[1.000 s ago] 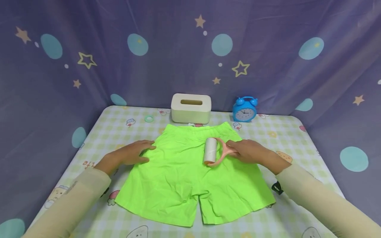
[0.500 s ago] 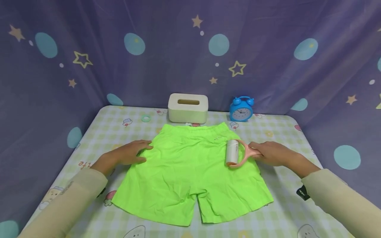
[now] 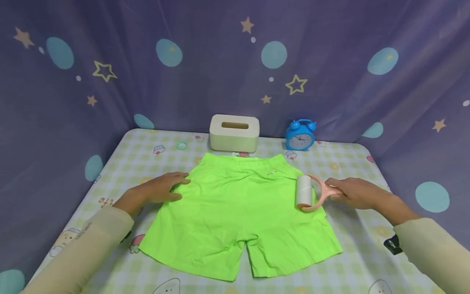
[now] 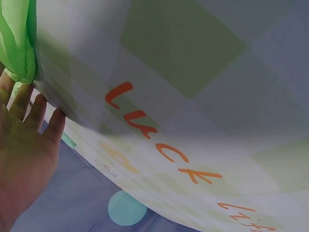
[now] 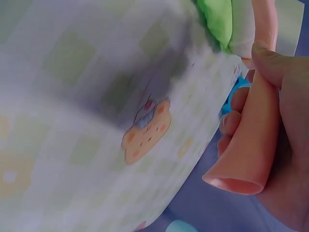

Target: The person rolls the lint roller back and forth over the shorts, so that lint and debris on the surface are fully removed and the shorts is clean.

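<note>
Bright green shorts point(image 3: 235, 212) lie spread flat, waistband toward the back. My right hand point(image 3: 354, 192) grips the pink handle of a lint roller point(image 3: 304, 192), whose white roll rests at the shorts' right side edge. In the right wrist view the fingers wrap the hollow handle point(image 5: 253, 140), thumb along its top. My left hand point(image 3: 163, 188) rests at the shorts' left edge, fingers extended and thumb apart. From the left wrist, the fingertips point(image 4: 57, 116) show beside a fold of the green cloth point(image 4: 19, 43).
A cream tissue box point(image 3: 235, 139) stands behind the waistband, with a blue alarm clock point(image 3: 300, 135) to its right. At the back left lies a small green ring point(image 3: 181, 145). A checkered cloth point(image 3: 352, 163) covers the table, and a purple curtain point(image 3: 220, 81) hangs behind.
My right hand has moved the lint roller rightward across the shorts, from right of their middle to the right side edge. My left hand has stayed in place.
</note>
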`<state>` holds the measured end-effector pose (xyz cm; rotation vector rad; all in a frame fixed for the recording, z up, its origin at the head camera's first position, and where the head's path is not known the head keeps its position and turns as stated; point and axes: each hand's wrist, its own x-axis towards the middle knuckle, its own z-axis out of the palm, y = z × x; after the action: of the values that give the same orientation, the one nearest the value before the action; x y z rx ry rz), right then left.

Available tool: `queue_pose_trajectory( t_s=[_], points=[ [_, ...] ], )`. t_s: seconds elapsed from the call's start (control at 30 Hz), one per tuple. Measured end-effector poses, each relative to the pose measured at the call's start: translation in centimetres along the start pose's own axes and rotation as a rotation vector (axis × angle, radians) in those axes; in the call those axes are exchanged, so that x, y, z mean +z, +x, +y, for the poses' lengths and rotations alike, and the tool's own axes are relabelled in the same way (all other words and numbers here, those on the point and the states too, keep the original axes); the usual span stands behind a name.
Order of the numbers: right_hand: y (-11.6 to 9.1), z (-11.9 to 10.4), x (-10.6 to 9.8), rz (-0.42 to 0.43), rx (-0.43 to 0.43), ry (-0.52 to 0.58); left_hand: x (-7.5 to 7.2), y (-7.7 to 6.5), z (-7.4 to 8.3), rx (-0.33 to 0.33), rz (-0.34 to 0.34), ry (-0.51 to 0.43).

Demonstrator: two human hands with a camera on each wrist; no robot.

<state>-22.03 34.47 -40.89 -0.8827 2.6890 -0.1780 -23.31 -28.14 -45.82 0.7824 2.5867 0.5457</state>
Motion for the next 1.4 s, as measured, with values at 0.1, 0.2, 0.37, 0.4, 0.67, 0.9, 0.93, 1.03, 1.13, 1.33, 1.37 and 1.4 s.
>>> queue_pose_trajectory(
  t_s=[0.1, 0.2, 0.37, 0.4, 0.67, 0.9, 0.93, 1.03, 1.13, 1.33, 1.37, 1.4],
  points=[
    [-0.8, 0.6, -0.4, -0.010, 0.019, -0.006, 0.0, 0.0, -0.1, 0.005, 0.006, 0.007],
    [-1.5, 1.2, -0.4, -0.013, 0.021, -0.001, 0.1, 0.0, -0.3, 0.003, 0.007, 0.006],
    [-1.9, 1.7, 0.0, 0.030, -0.017, -0.026, 0.2, 0.0, -0.4, 0.005, 0.006, -0.007],
    [-1.9, 1.8, 0.0, 0.038, -0.020, -0.037, 0.2, 0.1, -0.3, 0.006, 0.007, -0.010],
    [-1.5, 1.7, -0.3, 0.025, 0.006, -0.076, 0.2, 0.1, -0.1, 0.008, 0.006, -0.012],
    [-1.0, 1.7, -0.6, -0.014, 0.011, -0.048, 0.1, 0.2, -0.2, -0.010, -0.002, -0.023],
    [-0.9, 1.6, -0.6, -0.015, 0.008, -0.038, 0.1, 0.1, -0.2, -0.012, -0.002, -0.025],
    [-0.4, 1.3, -0.9, -0.014, -0.012, -0.029, 0.2, 0.1, -0.4, -0.013, -0.003, -0.023],
    [0.3, 0.7, -0.9, -0.020, -0.023, -0.021, 0.2, 0.1, -0.4, -0.013, -0.003, -0.021],
    [2.2, -1.2, -0.8, -0.012, -0.082, -0.011, 0.1, 0.1, -0.2, -0.020, -0.002, -0.025],
    [2.5, -1.6, -0.6, -0.012, -0.091, -0.009, 0.1, 0.2, -0.2, -0.019, -0.002, -0.022],
    [2.9, -1.9, -0.4, -0.005, -0.101, -0.009, 0.1, 0.2, -0.2, -0.019, -0.003, -0.021]
  ],
)
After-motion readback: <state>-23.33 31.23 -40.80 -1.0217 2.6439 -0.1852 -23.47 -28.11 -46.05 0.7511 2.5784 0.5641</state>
